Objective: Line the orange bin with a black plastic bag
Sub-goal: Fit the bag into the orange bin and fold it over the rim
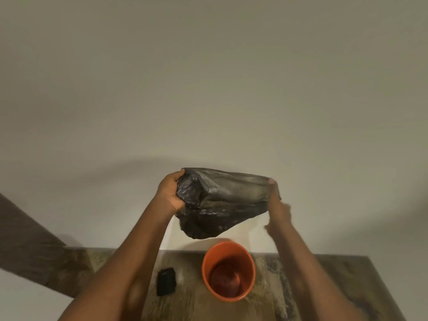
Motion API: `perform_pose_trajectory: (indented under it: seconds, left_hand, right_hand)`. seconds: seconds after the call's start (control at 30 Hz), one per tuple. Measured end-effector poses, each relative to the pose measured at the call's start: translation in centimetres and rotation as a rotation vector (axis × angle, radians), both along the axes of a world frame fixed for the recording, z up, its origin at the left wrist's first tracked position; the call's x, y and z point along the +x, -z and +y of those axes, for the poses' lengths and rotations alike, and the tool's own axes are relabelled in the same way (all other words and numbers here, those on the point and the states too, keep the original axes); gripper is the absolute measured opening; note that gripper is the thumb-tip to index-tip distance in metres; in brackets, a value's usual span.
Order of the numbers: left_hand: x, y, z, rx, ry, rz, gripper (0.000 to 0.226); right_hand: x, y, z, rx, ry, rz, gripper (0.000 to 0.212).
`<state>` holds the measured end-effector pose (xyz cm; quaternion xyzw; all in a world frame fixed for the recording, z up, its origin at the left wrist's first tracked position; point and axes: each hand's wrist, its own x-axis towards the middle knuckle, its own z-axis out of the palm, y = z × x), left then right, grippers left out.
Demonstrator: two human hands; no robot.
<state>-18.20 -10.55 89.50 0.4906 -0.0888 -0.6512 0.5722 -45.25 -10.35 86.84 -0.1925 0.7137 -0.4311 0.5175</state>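
Note:
The black plastic bag (pixel 220 200) hangs in the air above the table, stretched sideways between both hands. My left hand (pixel 170 191) clutches a bunched part of the bag at its left side. My right hand (pixel 276 202) holds the bag's right edge, fingers partly blurred. Below the bag stands the orange bin (pixel 228 271), upright with its mouth showing and nothing visible in it. The bag's lowest fold hangs just above and left of the bin's far rim, apart from it.
A wooden table (pixel 335 286) carries the bin and stands against a plain pale wall. A small black object (pixel 166 281) lies on the table left of the bin. A dark brown surface (pixel 30 246) slants in at the left.

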Motion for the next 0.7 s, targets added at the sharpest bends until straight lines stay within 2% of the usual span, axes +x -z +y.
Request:
perform_pose_trajectory:
  seconds: [0.07,0.13,0.2,0.3,0.4,0.5,0.57,0.63,0.7]
  left_hand:
    - [-1.7,1.1,0.0,0.005,-0.007,0.045,0.025]
    - [-2.9,2.2,0.2,0.002,-0.017,0.083,0.025]
    - [-3.5,3.6,0.5,-0.007,-0.030,0.092,0.025]
    - [-3.7,5.4,1.3,-0.006,-0.045,0.134,0.022]
    - [-3.1,7.3,2.3,0.011,-0.108,0.137,0.025]
    - [-3.2,9.6,3.4,0.034,-0.148,0.121,0.026]
    - [-3.2,11.8,4.3,0.101,-0.169,0.097,0.022]
    - [-3.2,14.1,5.1,0.168,-0.146,0.067,0.025]
    - [-2.8,16.7,5.4,0.256,-0.080,-0.008,0.028]
  right_hand:
    - [1.1,2.5,0.7,0.112,-0.073,-0.282,0.072]
    - [1.6,4.9,0.6,0.134,-0.079,-0.502,0.032]
    - [1.5,6.6,-0.2,0.099,-0.044,-0.599,0.014]
    - [-0.2,7.9,-2.0,0.044,0.016,-0.723,0.021]
    - [-2.8,8.7,-3.3,0.095,0.010,-0.685,0.028]
    - [-4.4,10.2,-3.8,0.154,0.010,-0.735,0.028]
    - [-4.4,11.0,-4.0,0.130,-0.071,-0.758,0.045]
    - [-4.2,11.3,-4.1,0.073,-0.192,-0.677,0.060]
    - [-4.0,12.4,-4.2,0.052,-0.304,-0.541,0.064]
